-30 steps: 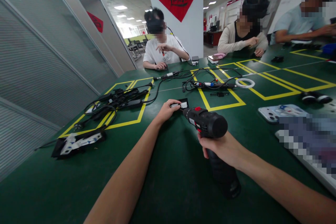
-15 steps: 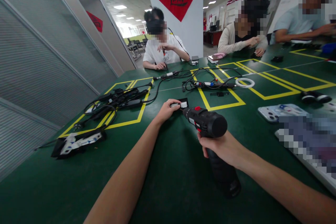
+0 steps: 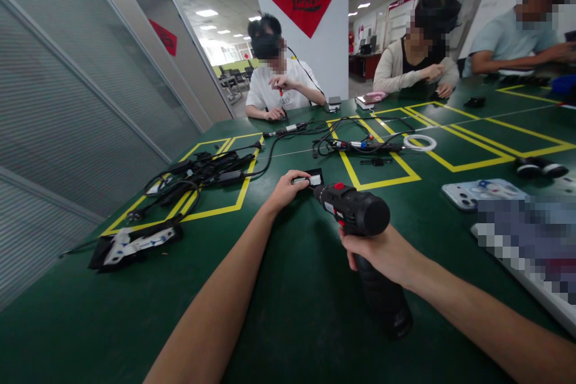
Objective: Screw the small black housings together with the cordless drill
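Note:
My right hand [image 3: 375, 252] is wrapped round the grip of a black cordless drill [image 3: 353, 209] with red buttons. The drill lies roughly level, its chuck pointing away and left, close to the fingers of my left hand [image 3: 288, 189]. Those fingers press on a small black part with a white piece [image 3: 315, 180], which rests on the green table [image 3: 306, 312]. The left fingertips partly cover the part. Whether the bit touches it is too small to tell.
Tangled black cables [image 3: 211, 168] lie at left, a black-and-white pouch [image 3: 135, 246] nearer. Ahead are a pen-shaped tool with a cord [image 3: 364, 145] and a white ring [image 3: 419, 142]. A phone [image 3: 481, 192] lies at right. Several people sit across the table, one person [image 3: 283, 81] straight ahead.

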`<state>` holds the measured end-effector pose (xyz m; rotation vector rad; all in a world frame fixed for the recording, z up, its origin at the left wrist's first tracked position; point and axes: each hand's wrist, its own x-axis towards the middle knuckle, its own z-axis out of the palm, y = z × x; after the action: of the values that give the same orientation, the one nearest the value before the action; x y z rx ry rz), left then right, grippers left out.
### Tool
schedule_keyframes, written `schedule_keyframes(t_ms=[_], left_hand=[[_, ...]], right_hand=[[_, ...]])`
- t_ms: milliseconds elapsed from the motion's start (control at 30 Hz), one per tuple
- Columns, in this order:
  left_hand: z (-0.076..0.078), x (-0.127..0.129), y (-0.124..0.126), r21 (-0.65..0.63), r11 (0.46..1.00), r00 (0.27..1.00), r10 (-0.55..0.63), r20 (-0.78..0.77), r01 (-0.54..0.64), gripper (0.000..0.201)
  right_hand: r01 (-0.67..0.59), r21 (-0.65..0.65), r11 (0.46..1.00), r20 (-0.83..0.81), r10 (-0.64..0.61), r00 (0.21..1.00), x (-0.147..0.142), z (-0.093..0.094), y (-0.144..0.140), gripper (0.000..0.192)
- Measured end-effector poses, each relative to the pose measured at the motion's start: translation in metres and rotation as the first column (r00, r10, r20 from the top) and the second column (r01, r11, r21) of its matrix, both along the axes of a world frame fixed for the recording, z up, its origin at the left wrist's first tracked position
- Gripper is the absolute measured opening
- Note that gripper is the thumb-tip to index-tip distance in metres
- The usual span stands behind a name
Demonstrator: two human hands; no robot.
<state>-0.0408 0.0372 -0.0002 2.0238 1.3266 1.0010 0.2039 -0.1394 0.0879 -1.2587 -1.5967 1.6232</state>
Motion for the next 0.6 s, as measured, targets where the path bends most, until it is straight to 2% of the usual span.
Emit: schedule_keyframes(t_ms=[333,600], left_hand=[[-0.0012,-0.0004,0.0000,-0.010,1.000,1.000,-0.009,0.011,0.009,0.032],[-0.0002,-0.0011,-0.0009,-0.019,1.000,1.000,-0.015,0.003,0.015,0.033]], right_hand=[[-0.002,-0.001,1.000,-0.026,0.002,1.000,0.0013,-0.0055,0.0005,0.004],[-0.006,-0.016,1.000,-0.006,0.006,1.000,0.0009,-0.0022,-0.0013,0.006]])
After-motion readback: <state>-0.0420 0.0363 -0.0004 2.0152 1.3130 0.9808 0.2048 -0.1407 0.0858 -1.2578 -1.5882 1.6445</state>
